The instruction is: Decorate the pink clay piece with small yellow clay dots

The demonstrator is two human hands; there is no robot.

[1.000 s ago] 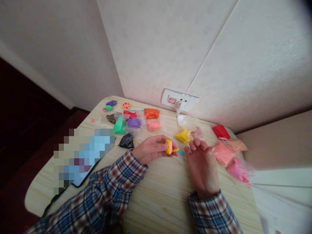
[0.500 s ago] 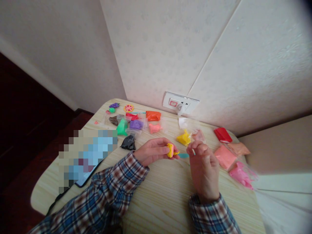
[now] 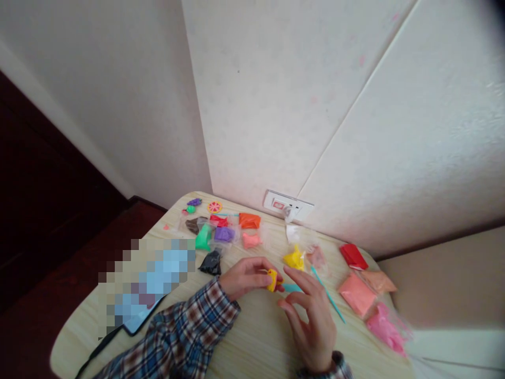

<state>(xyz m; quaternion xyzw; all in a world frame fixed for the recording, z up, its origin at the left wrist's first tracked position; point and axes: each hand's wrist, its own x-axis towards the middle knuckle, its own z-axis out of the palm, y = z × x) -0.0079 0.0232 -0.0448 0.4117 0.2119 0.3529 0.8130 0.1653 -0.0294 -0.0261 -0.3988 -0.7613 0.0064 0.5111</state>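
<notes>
Two hands are seen over the table (image 3: pixel 252 347). What's gripped by the L hand (image 3: pixel 248 278)?

– Small yellow piece (image 3: pixel 272 280), pinched btwn thumb & fingers, approx. mid-table.

– And the R hand (image 3: pixel 313 313)?

– Nothing seen gripped there. Thumb & fingers are bent and parted, tips pointed twd the yellow piece, near it; whether it's touched can't be told.

– What's laid close by?

– A flat blue strip (image 3: pixel 291 288), partly hidden, is seen btwn the hands. A thin blue stick (image 3: pixel 328 295) is laid just right of the R hand. A yellow bag (image 3: pixel 294 258) is set on its far side, w/ a pale pink bag (image 3: pixel 316 258) beside.

– Left side?

– Black bag (image 3: pixel 212 261) is placed just beyond the L wrist; green bag (image 3: pixel 203 238) & purple bag (image 3: pixel 224 234) are bunched farther off. A screen device (image 3: pixel 136 318), mostly pixelated, is laid near L.

– Right edge?

– Red packet (image 3: pixel 353 256) is placed farthest, then coral packet (image 3: pixel 357 295), then bright pink bag (image 3: pixel 385 327) nearest.
</notes>
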